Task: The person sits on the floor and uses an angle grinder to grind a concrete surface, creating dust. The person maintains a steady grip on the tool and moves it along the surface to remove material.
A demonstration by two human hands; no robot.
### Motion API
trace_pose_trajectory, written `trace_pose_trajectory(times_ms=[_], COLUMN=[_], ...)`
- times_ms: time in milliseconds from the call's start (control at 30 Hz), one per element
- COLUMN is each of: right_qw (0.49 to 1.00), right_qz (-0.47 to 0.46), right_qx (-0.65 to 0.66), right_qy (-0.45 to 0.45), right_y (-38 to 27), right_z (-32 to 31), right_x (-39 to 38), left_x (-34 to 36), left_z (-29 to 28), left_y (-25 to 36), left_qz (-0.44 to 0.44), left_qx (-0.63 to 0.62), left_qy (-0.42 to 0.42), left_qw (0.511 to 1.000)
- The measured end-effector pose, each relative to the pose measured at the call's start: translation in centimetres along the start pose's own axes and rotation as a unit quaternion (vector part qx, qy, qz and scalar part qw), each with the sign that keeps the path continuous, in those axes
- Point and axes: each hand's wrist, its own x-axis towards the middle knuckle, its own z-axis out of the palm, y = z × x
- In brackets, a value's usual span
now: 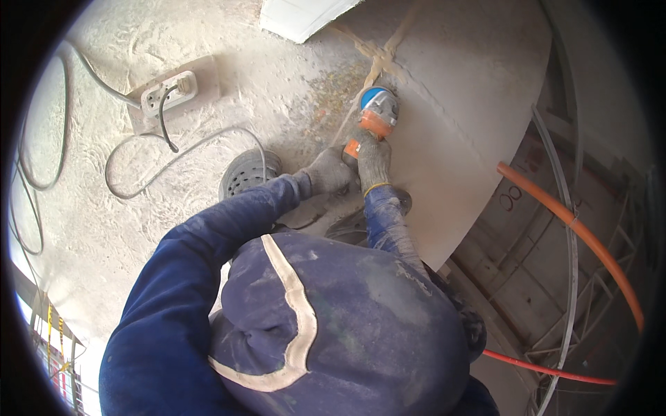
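An angle grinder (378, 123) with an orange body, grey head and blue round part lies low over a dusty pale slab (444, 125). My right hand (374, 163), in a grey knit glove, is closed around its body. My left hand (329, 172), gloved the same way, is curled against its rear end; the fingers are partly hidden. The grinder's front is at the lower end of crossing tan lines (381, 59) on the slab. Whether the disc touches the surface, I cannot tell.
A white socket strip (168, 93) with a plug lies at upper left. Its grey cable (201, 139) loops toward a dark clog shoe (251, 172) beside my left forearm. A white block (305, 17) stands ahead. Beyond the slab's right edge runs an orange pipe (576, 225) above a lower level.
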Motion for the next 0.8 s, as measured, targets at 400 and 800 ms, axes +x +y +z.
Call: trace_pose_trajectory(times_ms=[400, 800], right_qw=[0.998, 0.998], right_qz=[0.045, 0.023], right_qx=[-0.035, -0.060], right_qy=[0.023, -0.010], right_y=[-0.4, 0.3], right_z=[0.5, -0.2], right_x=[-2.1, -0.3], left_x=[-1.0, -1.1], left_z=[-0.1, 0.9], left_y=[-0.6, -1.0], left_qz=[0.012, 0.136], left_qx=[0.069, 0.098], left_qy=[0.016, 0.058], left_qw=[0.997, 0.984])
